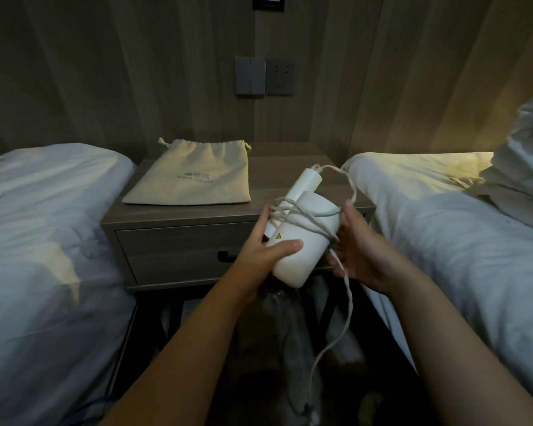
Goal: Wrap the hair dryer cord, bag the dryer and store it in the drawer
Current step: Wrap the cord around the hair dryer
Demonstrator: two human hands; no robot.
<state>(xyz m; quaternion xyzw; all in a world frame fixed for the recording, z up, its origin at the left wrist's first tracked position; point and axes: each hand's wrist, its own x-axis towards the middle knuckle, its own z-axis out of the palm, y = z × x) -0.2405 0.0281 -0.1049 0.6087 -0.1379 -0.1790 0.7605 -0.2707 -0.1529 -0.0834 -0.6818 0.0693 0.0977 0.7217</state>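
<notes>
The white hair dryer [302,235] is held in the air in front of the nightstand's closed drawer [179,253], its barrel slanting from 7 o'clock up to 1 o'clock, with the folded handle lying along its upper left side. The left hand [268,250] has its grip clamped on the barrel's lower left: thumb across the front just below a small yellow warning mark, fingers behind and mostly hidden. The right hand [360,241] sits at the dryer's 3 o'clock, palm open toward the barrel, its grip loosely closed on the white cord [308,215]; the fingertips are hard to make out behind the strands. Several turns of cord cross the barrel's middle. A loop arcs from the handle's far end round to the right hand, and the free length hangs from that hand toward 6 o'clock, fading into the dark floor, the plug not discernible. The beige drawstring bag [194,176] lies flat on the tabletop [271,179] at the dryer's 10 o'clock, well apart. Beds flank both sides, cut off by the frame.
</notes>
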